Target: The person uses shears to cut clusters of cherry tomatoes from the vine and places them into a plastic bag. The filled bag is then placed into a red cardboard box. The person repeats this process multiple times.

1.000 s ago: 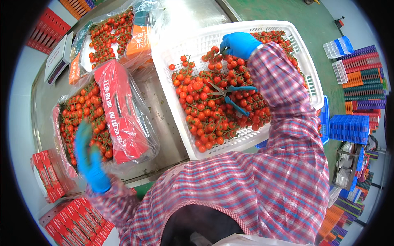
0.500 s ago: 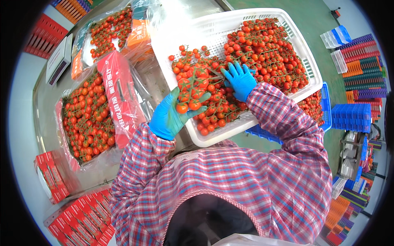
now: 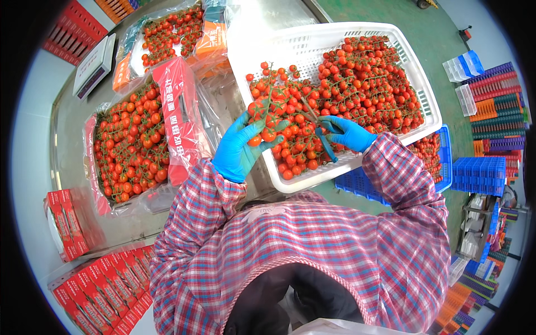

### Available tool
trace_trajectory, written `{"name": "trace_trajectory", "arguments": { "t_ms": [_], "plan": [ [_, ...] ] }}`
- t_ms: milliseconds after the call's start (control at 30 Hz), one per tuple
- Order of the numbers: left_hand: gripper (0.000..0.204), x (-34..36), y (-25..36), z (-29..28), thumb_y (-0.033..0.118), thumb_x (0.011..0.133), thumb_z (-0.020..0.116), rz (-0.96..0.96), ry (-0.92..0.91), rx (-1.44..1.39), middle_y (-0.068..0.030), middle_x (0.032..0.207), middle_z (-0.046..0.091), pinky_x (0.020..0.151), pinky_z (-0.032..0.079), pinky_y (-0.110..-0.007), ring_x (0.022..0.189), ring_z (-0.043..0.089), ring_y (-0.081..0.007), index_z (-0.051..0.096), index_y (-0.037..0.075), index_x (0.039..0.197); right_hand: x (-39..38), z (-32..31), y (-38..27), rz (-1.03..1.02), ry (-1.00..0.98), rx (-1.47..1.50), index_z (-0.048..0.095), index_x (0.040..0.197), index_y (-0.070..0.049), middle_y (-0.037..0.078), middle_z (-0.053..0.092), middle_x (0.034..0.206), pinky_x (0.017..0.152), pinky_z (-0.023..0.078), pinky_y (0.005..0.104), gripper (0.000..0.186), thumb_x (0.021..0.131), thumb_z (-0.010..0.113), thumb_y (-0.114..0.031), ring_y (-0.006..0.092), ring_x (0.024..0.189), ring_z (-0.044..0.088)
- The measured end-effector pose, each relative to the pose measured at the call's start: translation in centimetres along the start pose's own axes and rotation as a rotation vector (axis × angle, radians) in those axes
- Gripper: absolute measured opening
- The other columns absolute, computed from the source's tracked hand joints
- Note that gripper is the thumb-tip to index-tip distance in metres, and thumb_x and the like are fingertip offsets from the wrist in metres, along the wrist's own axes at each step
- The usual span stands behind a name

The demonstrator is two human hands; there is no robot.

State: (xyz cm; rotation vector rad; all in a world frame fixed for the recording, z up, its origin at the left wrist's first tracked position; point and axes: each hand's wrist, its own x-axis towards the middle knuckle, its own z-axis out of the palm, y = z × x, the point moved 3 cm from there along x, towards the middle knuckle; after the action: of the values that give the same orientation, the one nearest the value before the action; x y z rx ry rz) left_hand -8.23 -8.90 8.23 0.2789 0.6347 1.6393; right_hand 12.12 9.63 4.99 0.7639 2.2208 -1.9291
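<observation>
Both my hands wear blue gloves. My left hand [image 3: 233,152] is closed round the lower part of a vine of red cherry tomatoes [image 3: 268,135], held over the near left corner of a white plastic crate [image 3: 416,58]. My right hand [image 3: 357,137] grips a pair of snips [image 3: 326,146] with blue-grey handles. Their blades point up and left, towards the held vine, over the tomatoes in the crate. Many more cherry tomatoes on green stems [image 3: 368,84] fill the crate, heaped higher on its right side.
Left of the crate, a red carton [image 3: 177,120] lined with clear film holds tomatoes on a metal table [image 3: 70,131]. Behind it stands an orange and green carton [image 3: 209,39], also with tomatoes. A blue crate [image 3: 445,151] sits below the white one; stacked crates line the right wall.
My right hand has drawn back from the tomatoes, turned, and the snips in it now show clearly. My left hand still holds the vine. The whole view has shifted slightly.
</observation>
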Motion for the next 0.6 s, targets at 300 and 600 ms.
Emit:
{"name": "trace_trajectory", "arguments": {
  "t_ms": [300, 600],
  "plan": [
    [0.048, -0.8, 1.1, 0.0, 0.009, 0.09, 0.05, 0.092, 0.092, 0.292, -0.0154, 0.131, 0.045, 0.088, 0.049, -0.04, 0.113, 0.052, -0.0324, 0.035, 0.003, 0.135, -2.9, 3.5, -1.3, 0.164, -0.283, 0.734, 0.031, 0.137, -0.013, 0.009, 0.034, 0.141, 0.094, 0.039, 0.0328, 0.064, 0.081, 0.058, 0.0, 0.0191, 0.118, 0.045],
    [0.044, 0.1, -0.6, -0.3, 0.008, 0.087, 0.058, 0.127, 0.189, 0.666, -0.0072, 0.113, 0.057, 0.08, 0.051, -0.028, 0.097, 0.058, -0.0143, 0.044, 0.002, 0.128, -1.9, 4.2, -2.5, -0.147, 0.065, -0.145, 0.048, 0.121, -0.006, -0.002, 0.04, 0.079, 0.062, 0.038, 0.0272, 0.037, 0.088, 0.059, -0.02, 0.0095, 0.07, 0.038]
  ]
}}
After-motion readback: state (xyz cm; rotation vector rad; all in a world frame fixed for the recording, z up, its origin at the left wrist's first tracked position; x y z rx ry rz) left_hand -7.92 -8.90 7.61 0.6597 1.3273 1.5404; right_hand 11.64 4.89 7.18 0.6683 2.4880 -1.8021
